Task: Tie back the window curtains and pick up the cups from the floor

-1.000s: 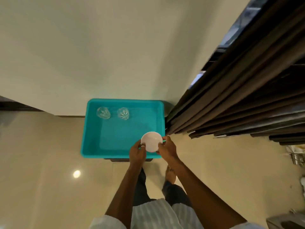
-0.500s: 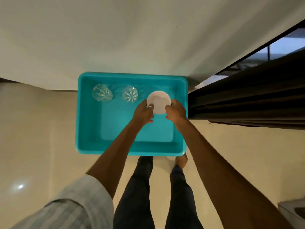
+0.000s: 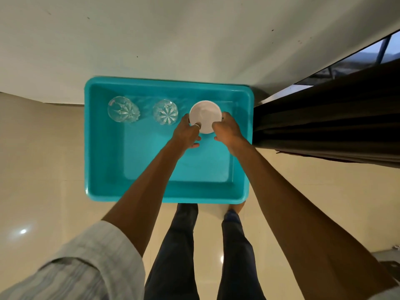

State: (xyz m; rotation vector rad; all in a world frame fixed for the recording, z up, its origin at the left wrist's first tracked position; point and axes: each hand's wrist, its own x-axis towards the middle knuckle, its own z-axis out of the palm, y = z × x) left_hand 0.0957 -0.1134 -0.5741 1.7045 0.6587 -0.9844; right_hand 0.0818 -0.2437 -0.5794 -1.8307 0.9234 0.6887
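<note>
A white cup (image 3: 205,115) sits low inside a teal plastic tub (image 3: 104,148), near its far right corner. My left hand (image 3: 187,133) grips the cup's left side and my right hand (image 3: 228,132) grips its right side. Two clear cut-glass cups (image 3: 122,109) (image 3: 165,112) stand in a row to its left along the tub's far wall. Dark brown curtains (image 3: 324,126) hang in folds at the right, beside the tub.
The tub rests on a pale tiled floor (image 3: 43,169) against a white wall (image 3: 151,40). A window (image 3: 357,61) shows above the curtains. My legs (image 3: 205,256) stand just in front of the tub. A grey object (image 3: 387,263) lies at the right edge.
Both hands carried the white cup from the tub's near rim in and down to the far side, beside the two glass cups. My head tilted downward.
</note>
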